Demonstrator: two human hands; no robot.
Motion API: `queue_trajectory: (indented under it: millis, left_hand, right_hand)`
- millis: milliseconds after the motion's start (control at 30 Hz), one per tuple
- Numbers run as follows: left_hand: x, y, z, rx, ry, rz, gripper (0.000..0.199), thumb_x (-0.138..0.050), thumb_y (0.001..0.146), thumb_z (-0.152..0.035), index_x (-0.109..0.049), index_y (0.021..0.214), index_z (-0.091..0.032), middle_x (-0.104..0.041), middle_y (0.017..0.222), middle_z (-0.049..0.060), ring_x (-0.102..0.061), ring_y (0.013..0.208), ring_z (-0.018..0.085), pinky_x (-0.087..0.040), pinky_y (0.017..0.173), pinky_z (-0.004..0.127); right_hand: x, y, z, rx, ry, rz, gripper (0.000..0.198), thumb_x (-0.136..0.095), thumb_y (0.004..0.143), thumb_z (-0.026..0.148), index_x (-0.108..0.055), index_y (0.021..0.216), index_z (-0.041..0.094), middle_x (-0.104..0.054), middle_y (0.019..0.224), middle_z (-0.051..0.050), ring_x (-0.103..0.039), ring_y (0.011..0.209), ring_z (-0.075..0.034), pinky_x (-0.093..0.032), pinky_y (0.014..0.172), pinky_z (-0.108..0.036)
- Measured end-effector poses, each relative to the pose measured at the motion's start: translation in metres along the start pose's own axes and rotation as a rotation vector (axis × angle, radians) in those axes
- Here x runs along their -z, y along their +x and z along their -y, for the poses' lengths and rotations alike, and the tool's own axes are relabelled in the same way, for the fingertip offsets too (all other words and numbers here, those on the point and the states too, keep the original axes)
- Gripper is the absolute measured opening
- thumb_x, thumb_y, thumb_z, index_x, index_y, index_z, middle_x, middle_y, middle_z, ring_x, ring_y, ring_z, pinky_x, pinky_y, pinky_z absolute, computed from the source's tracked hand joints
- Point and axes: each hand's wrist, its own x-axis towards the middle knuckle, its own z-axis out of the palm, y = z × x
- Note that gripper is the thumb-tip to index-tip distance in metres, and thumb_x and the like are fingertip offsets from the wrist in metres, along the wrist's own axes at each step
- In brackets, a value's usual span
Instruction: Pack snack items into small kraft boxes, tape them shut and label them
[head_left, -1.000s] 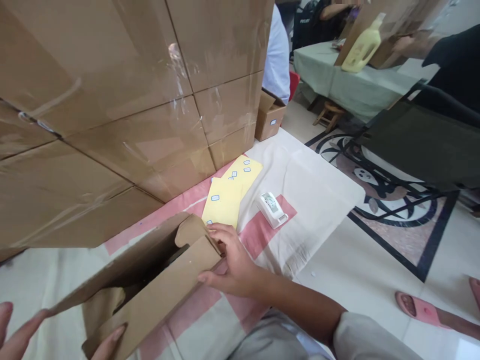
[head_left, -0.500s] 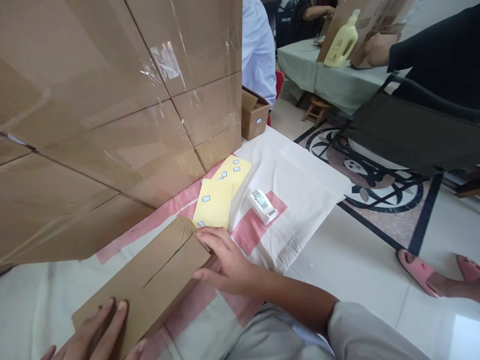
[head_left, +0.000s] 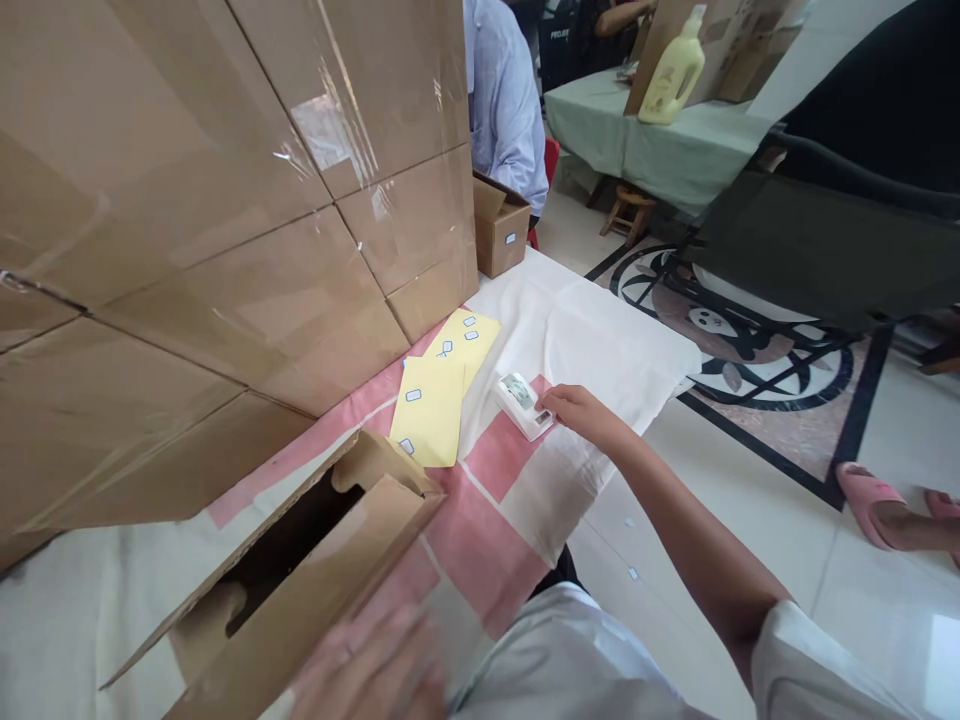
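My right hand (head_left: 574, 412) reaches across the cloth, its fingers bent together on the right side of a small white device (head_left: 525, 405) with a rounded window on top. My left hand (head_left: 375, 665) is smeared by motion at the bottom edge, beside the near side of a brown cardboard box (head_left: 322, 580); whether its fingers hold anything cannot be made out. The box's top flaps stand partly raised, with a dark gap between them. Two yellow sheets (head_left: 431, 410) bearing a few blue-edged stickers lie between box and device.
A wall of stacked, taped cartons (head_left: 285, 290) rises along the table's left side. A smaller open carton (head_left: 501, 232) stands at the far corner, near a person in a light blue shirt (head_left: 506, 100). A dark folding chair (head_left: 810, 250) is on the right.
My right hand has left the box and moved right to the white device. My left hand has come off the box top and shifted right. The box flaps have risen apart.
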Motion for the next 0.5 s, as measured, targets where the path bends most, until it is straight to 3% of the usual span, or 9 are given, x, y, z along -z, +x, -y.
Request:
queue_trajectory:
  millis: [67, 133, 200, 267, 367, 500]
  left_hand:
    - [-0.054, 0.033, -0.024, 0.036, -0.146, 0.109, 0.038, -0.072, 0.08, -0.012, -0.067, 0.116, -0.025, -0.075, 0.12, 0.004, -0.062, 0.128, 0.023, -0.044, 0.117, 0.043]
    - [-0.115, 0.068, -0.03, 0.121, -0.172, 0.107, 0.057, -0.074, 0.083, -0.025, -0.053, 0.136, -0.021, -0.06, 0.143, 0.015, -0.053, 0.137, 0.031, -0.049, 0.112, 0.051]
    - [-0.171, 0.099, -0.02, 0.313, -0.184, 0.162, 0.092, -0.082, 0.077, -0.034, -0.031, 0.153, -0.02, -0.031, 0.162, 0.023, -0.028, 0.151, 0.042, -0.045, 0.111, 0.061]
    - [-0.214, 0.122, -0.003, 0.416, -0.23, 0.168, 0.11, -0.085, 0.072, -0.034, -0.017, 0.157, -0.016, -0.017, 0.164, 0.03, -0.021, 0.152, 0.046, -0.039, 0.114, 0.066]
    - [-0.246, 0.136, 0.017, 0.442, -0.254, 0.147, 0.109, -0.087, 0.068, -0.032, -0.021, 0.154, -0.017, -0.031, 0.155, 0.027, -0.035, 0.145, 0.044, -0.041, 0.113, 0.063]
    - [-0.253, 0.132, 0.023, 0.415, -0.239, 0.079, 0.108, -0.087, 0.065, -0.034, -0.026, 0.152, -0.015, -0.041, 0.146, 0.023, -0.043, 0.137, 0.04, -0.042, 0.113, 0.057]
  right_hand:
    - [0.0, 0.004, 0.008, -0.036, -0.01, 0.023, 0.031, -0.056, 0.088, 0.039, -0.071, 0.075, 0.016, -0.055, 0.069, -0.001, -0.047, 0.063, -0.013, -0.036, 0.061, -0.027]
    - [-0.001, 0.009, 0.015, -0.053, -0.027, 0.046, 0.03, -0.059, 0.086, 0.036, -0.068, 0.066, 0.015, -0.049, 0.058, 0.001, -0.042, 0.056, -0.012, -0.033, 0.056, -0.027]
    - [-0.002, 0.013, 0.019, -0.061, -0.046, 0.074, 0.029, -0.063, 0.083, 0.031, -0.064, 0.06, 0.015, -0.046, 0.053, 0.002, -0.039, 0.052, -0.011, -0.03, 0.053, -0.027]
    - [-0.004, 0.016, 0.021, -0.051, -0.061, 0.088, 0.028, -0.064, 0.082, 0.027, -0.061, 0.057, 0.015, -0.049, 0.053, 0.0, -0.042, 0.052, -0.011, -0.031, 0.052, -0.027]
    - [-0.004, 0.015, 0.021, -0.004, -0.076, 0.081, 0.029, -0.064, 0.081, 0.026, -0.056, 0.055, 0.016, -0.052, 0.058, 0.0, -0.048, 0.057, -0.012, -0.033, 0.054, -0.026]
    - [0.004, 0.005, 0.026, 0.039, -0.056, 0.062, 0.032, -0.058, 0.086, 0.033, -0.051, 0.058, 0.018, -0.048, 0.057, 0.002, -0.045, 0.057, -0.012, -0.032, 0.054, -0.026]
